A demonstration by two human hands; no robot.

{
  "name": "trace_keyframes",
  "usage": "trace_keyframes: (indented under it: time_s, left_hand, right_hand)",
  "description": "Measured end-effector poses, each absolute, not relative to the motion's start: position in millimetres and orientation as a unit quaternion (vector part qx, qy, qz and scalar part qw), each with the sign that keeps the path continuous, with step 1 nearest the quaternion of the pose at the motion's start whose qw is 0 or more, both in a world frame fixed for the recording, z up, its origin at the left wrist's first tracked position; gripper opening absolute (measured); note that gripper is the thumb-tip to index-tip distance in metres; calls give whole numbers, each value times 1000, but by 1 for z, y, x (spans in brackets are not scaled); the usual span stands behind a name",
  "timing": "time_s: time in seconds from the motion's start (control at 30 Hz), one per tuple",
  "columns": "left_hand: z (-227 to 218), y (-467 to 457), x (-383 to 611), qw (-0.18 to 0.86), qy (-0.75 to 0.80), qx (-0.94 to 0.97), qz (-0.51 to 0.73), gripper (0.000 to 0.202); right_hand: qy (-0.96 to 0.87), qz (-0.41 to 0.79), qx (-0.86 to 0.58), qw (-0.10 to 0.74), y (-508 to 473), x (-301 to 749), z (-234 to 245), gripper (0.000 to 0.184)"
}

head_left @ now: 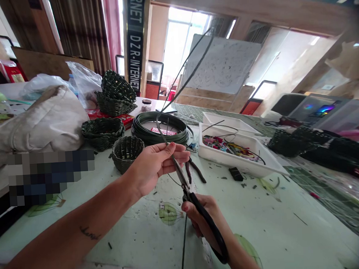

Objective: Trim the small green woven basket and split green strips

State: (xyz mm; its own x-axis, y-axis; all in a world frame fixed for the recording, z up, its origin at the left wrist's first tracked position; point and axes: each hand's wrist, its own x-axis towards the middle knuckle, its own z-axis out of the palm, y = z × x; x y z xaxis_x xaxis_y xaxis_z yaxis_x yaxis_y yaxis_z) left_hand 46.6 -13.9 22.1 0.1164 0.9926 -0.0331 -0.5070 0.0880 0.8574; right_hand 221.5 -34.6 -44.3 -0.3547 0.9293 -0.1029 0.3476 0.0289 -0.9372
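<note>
Left hand [153, 168]: palm turned up, fingers extended and close together, thumb pressed onto a dark strip [197, 65]. Pinch was closed on the strip, rest of the hand flat. Strip ran from the pinch to 12, then bent up toward 1 in two long strands, in front of the whiteboard [223, 62].

Right hand [213, 210]: at 5 o'clock from the left, curled round the black handles of the scissors [185, 187]. Grip was closed. Blades pointed to 11, tips at the left fingers, one blade close beside the other. Couldn't tell if the strip sat between them. A second length [184, 248] ran from under the right hand down to 6; couldn't tell if it was the same piece.

Around the left hand: coil [135, 129] at 12, small basket [120, 162] just past 9 near the wrist, shallow basket [103, 139] at 10 behind it, stacked baskets [117, 104] at 11. Pliers [198, 170] lay just beside the fingers, between 3 and 4. White tray [223, 160] of coloured bits at 3, black block [236, 174] just past 3, on the table [137, 242].
</note>
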Motion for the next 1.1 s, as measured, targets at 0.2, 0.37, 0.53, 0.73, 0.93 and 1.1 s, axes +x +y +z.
trace_keyframes:
  time_s: [0.2, 0.37, 0.53, 0.73, 0.93, 1.1]
  left_hand:
    - [28, -11, 39, 672, 324, 338, 574, 20]
    - [31, -1, 23, 637, 321, 325, 621, 22]
    - [25, 4, 21, 638, 343, 302, 620, 19]
    - [22, 2, 26, 646, 340, 313, 608, 19]
    - [22, -3, 32, 645, 342, 320, 604, 18]
    - [23, -8, 39, 633, 364, 322, 602, 17]
  right_hand:
    - [-678, 479, -489, 269, -32, 222, -48, 63]
    - [-688, 462, -505, 242, -27, 223, -53, 61]
    - [-695, 444, -524, 211, -25, 224, -45, 63]
    - [-696, 459, -508, 217, -26, 225, -43, 66]
    - [-695, 490, -480, 216, -24, 230, -46, 67]
    - [-688, 511, -472, 206, -28, 232, -34, 66]
